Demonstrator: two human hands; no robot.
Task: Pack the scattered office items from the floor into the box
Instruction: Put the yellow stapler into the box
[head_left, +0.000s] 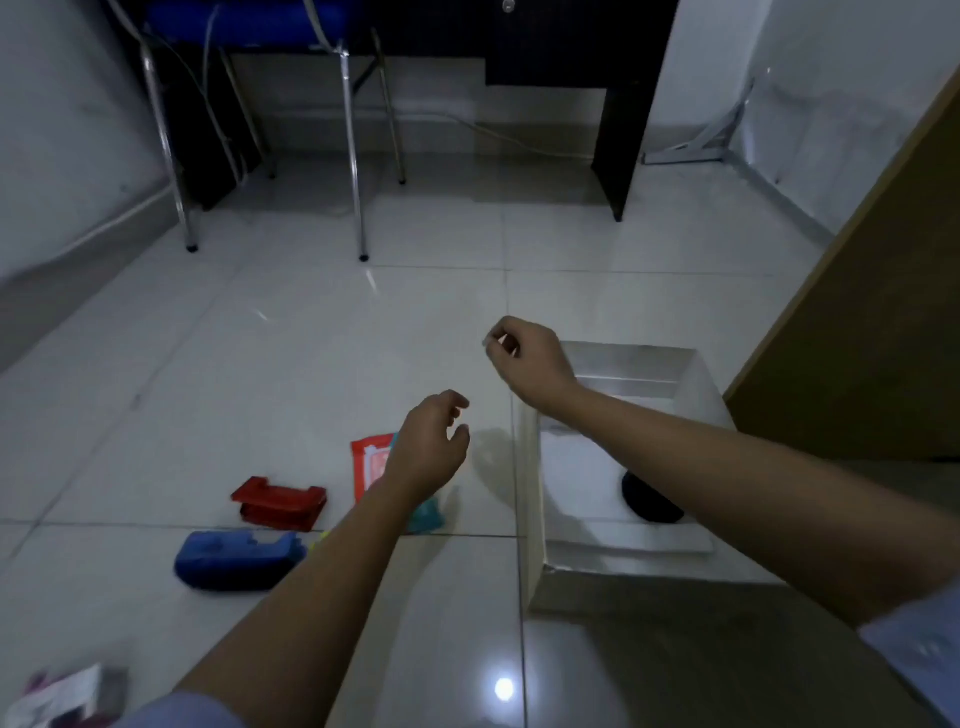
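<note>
**Loose items left of an open box: where the packing could slip**

A dim room with a glossy white tiled floor (311, 364), chair legs (353, 156) and a dark desk (613, 130) at the far wall. The white box (530, 493) sits open under the right forearm, with a round black object (649, 501) already inside.

The right hand (524, 358) hovers past the box's far left corner, fingers curled in with the tips drawn together; something tiny and pale may be pinched there, but it is too small to tell. The left hand (428, 449) hangs with fingers loosely curled and apart, holding nothing. Just beneath its palm lies a red-and-white packet (366, 462) over something teal (428, 514). Further left of the fingers sit a red stapler-like piece (280, 501) and a blue item (234, 558).

Risks, as I judge them: the flat packet lies flush on slick tile, so fingertips may slide over it instead of lifting an edge. Anything pinched in the right hand hangs outside the box rim and would drop on the floor. The low light hides small pieces.
</note>
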